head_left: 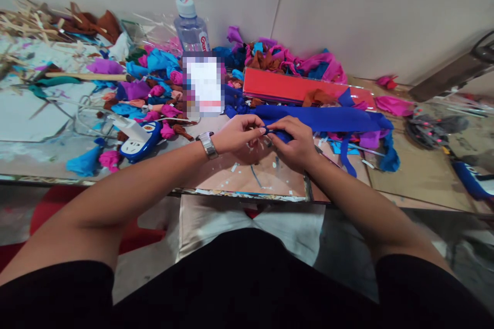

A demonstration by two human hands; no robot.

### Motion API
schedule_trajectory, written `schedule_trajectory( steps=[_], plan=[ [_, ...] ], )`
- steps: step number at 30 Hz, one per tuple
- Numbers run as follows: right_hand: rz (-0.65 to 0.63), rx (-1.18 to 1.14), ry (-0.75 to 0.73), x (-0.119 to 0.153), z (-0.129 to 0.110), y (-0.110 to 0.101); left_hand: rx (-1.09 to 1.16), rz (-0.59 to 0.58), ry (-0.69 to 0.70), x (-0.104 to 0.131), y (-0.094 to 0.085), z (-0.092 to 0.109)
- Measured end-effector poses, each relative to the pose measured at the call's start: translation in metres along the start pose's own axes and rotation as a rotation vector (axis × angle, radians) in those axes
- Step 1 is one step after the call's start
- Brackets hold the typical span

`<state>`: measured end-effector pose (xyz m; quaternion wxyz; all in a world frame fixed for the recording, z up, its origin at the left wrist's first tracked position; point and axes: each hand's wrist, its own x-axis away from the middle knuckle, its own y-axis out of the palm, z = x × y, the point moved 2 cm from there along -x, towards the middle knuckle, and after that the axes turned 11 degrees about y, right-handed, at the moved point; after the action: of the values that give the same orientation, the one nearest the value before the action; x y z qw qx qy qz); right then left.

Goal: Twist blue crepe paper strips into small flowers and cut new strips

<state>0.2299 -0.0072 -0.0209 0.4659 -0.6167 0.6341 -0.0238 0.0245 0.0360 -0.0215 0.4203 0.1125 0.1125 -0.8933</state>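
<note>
My left hand (244, 133), with a metal watch at the wrist, pinches one end of a small dark blue piece (266, 130) of crepe-like material. The fingertips of my right hand (291, 139) meet the left ones on that same piece, and more blue material (283, 136) shows under the right fingers. Just behind both hands a long blue strip (320, 119) lies across the table, its narrow tail hanging toward the front edge at the right. How the small piece is folded or rolled is hidden by the fingers.
A red packet (301, 87) lies behind the strip. Near the wall stands a bottle (191, 31), beside a blurred-out upright object. Colourful crumpled pieces (154, 64) and a blue-white power strip (141, 141) with a cable are at the left. Cardboard (417, 175) lies at the right.
</note>
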Motion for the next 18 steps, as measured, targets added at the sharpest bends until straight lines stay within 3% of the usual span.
schedule_trajectory(
  steps=[18],
  plan=[
    [-0.008,-0.016,-0.001,0.0027,-0.0028,0.0014,0.036,0.106,0.036,-0.0012,-0.0011,0.0023]
  ],
)
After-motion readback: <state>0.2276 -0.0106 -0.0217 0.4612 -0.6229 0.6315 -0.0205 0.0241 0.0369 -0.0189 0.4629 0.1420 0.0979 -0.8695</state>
